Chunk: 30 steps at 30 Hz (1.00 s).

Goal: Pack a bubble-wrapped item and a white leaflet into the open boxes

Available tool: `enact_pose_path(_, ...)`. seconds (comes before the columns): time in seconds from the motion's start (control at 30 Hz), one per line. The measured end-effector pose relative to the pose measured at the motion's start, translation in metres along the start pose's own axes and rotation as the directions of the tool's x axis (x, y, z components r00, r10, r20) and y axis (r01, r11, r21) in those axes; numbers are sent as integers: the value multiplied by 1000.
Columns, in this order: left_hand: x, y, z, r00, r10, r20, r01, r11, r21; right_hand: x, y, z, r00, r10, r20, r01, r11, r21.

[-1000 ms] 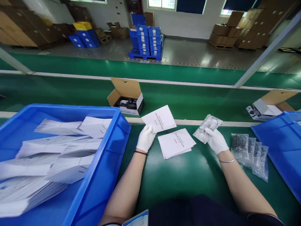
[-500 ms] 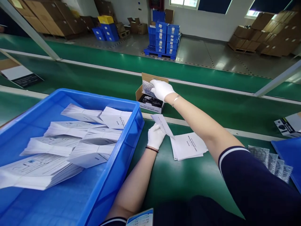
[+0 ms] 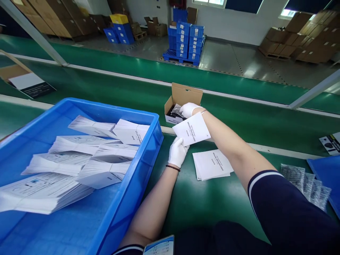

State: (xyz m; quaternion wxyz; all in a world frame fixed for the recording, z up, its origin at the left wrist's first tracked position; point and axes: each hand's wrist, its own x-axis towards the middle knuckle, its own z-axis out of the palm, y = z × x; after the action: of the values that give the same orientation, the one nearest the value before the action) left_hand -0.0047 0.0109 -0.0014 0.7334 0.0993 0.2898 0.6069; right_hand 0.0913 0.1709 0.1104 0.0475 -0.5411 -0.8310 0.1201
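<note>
My left hand (image 3: 177, 152), in a white glove, pinches the lower corner of a white printed booklet (image 3: 192, 131) and holds it up above the green table. My right hand (image 3: 188, 109), also gloved, reaches into the small open cardboard box (image 3: 182, 96) on the belt, its fingers down on the dark contents and a bit of bubble wrap. Whether those fingers grip anything is hidden. A short stack of the same booklets (image 3: 212, 164) lies flat on the table under my right forearm.
A big blue bin (image 3: 138, 177) with several piles of booklets fills the left. Bubble-wrap bags (image 3: 305, 182) and another blue bin (image 3: 325, 173) lie at the right. More boxes ride the belt at far left (image 3: 25, 79) and far right (image 3: 330, 143).
My right hand has carried the bubble-wrapped item from the table over to the box and lowered into it. My left hand has raised the booklet toward the box. The box has drifted right.
</note>
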Motion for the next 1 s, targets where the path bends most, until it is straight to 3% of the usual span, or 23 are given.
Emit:
enact_pose_path(0.07,2,-1,1,996,75,-57,-73,996,42,-26,4,-22,996,-30,-88,27,999,-42)
enact_pose_path(0.13,2,-1,1,989,120,-82,-112,990,91,-62,1,-31,970,-135,-203,107,983,-146)
enact_pose_path(0.17,2,-1,1,989,125,-80,-116,988,106,-82,-4,-28,952,-238,-194,192,955,-228)
enact_pose_path(0.27,-1,1,2,992,125,-12,-123,988,88,-135,-21,1,862,-506,43,469,761,-448)
enact_pose_path(0.33,-3,2,3,992,124,36,-126,991,50,-153,-29,21,839,-541,57,484,695,-531)
enact_pose_path(0.4,-5,3,4,993,110,34,-111,993,29,-155,-30,28,845,-533,-33,427,711,-559)
enact_pose_path(0.5,-6,4,4,997,61,-46,-60,998,35,-141,-24,20,864,-481,-150,334,770,-544)
enact_pose_path(0.6,-5,5,2,997,1,-78,2,1000,30,-127,-21,12,916,-389,-96,280,794,-540)
enact_pose_path(0.67,-5,5,2,998,-37,-59,37,999,8,-124,-19,10,927,-369,-67,276,792,-545)
enact_pose_path(0.77,-5,7,2,996,-69,-58,69,998,-3,-125,-6,0,898,-363,-248,176,814,-553)
enact_pose_path(0.83,-6,7,3,995,-80,-65,80,997,4,-124,10,-11,841,-316,-439,47,852,-522)
enact_pose_path(0.9,-7,7,5,994,-88,-69,89,996,10,-121,27,-15,794,-263,-548,-35,880,-473)
enact_pose_path(0.93,-7,7,5,993,-91,-71,93,996,13,-118,35,-13,797,-247,-552,-40,889,-456)
enact_pose_path(1.0,-8,7,6,993,-95,-76,97,995,20,-114,46,2,847,-192,-496,-33,911,-411)
